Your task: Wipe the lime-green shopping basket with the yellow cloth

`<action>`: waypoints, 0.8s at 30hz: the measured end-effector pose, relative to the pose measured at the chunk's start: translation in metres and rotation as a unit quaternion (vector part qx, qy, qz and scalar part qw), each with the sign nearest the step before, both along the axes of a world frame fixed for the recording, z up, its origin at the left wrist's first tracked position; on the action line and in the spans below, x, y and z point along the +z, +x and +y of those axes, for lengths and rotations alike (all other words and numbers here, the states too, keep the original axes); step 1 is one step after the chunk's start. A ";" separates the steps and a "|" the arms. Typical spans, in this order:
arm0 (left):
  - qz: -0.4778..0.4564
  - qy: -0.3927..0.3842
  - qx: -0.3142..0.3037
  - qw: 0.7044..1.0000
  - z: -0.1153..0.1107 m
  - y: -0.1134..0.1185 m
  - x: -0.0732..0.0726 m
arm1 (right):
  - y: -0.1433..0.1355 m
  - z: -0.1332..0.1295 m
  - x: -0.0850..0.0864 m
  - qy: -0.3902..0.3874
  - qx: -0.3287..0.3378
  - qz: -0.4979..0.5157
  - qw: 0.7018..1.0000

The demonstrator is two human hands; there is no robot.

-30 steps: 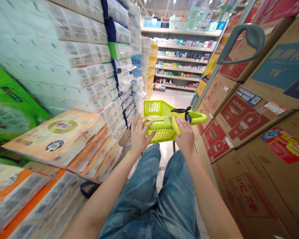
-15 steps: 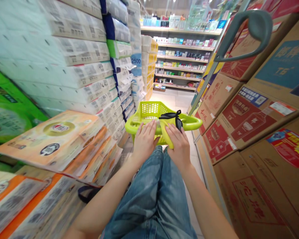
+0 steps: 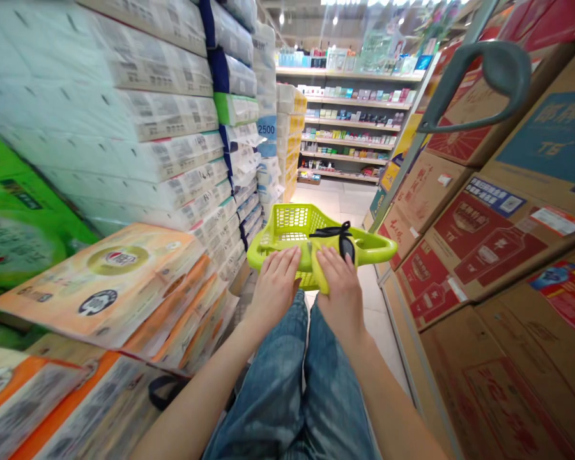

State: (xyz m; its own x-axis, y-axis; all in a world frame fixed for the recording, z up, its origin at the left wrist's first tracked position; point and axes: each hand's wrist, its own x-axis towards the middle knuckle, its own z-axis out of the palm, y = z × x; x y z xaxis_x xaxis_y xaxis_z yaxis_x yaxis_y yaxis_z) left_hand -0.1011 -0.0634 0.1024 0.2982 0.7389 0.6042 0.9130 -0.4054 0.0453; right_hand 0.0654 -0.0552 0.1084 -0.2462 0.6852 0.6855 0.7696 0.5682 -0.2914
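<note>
A lime-green plastic basket (image 3: 294, 217) with a perforated wall stands in front of me, above my knees. My left hand (image 3: 278, 281) rests on its near rim, the fingers together and bent over it. Beside it, my right hand (image 3: 340, 278) is pressed on a yellow cloth (image 3: 320, 271) that lies over the same rim. A black strap or cord (image 3: 333, 230) is tied in a loop just beyond my right fingers. The undersides of both hands are hidden.
Stacked white tissue packs (image 3: 172, 108) and orange packs (image 3: 119, 255) line the left side. Brown cartons (image 3: 483, 217) are piled on the right, with a grey handle (image 3: 505, 76) jutting out above. Shop shelves (image 3: 349, 99) stand at the aisle's far end.
The view has shifted slightly, so basket, shelves and stacks sit a little lower and further right. Both hands remain on the basket's rim, and the right one stays on the yellow cloth.
</note>
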 end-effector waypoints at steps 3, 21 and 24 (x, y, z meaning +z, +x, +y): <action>-0.002 -0.001 0.025 1.000 -0.003 0.000 0.000 | -0.024 -0.007 0.004 -0.004 0.047 -0.021 0.999; 0.006 0.004 0.030 1.000 -0.017 0.004 -0.003 | -0.006 0.000 -0.009 0.045 -0.017 0.013 0.999; -0.008 0.002 0.034 0.999 -0.017 0.005 -0.002 | -0.017 -0.005 -0.007 0.038 0.016 -0.010 0.999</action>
State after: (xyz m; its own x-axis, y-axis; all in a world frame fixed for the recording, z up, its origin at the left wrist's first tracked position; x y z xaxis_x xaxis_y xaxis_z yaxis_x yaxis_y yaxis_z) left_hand -0.0956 -0.0806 0.1000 0.2388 0.7548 0.6110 0.9374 -0.3435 0.0580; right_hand 0.0486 -0.0605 0.1016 -0.2818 0.6231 0.7296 0.7553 0.6130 -0.2317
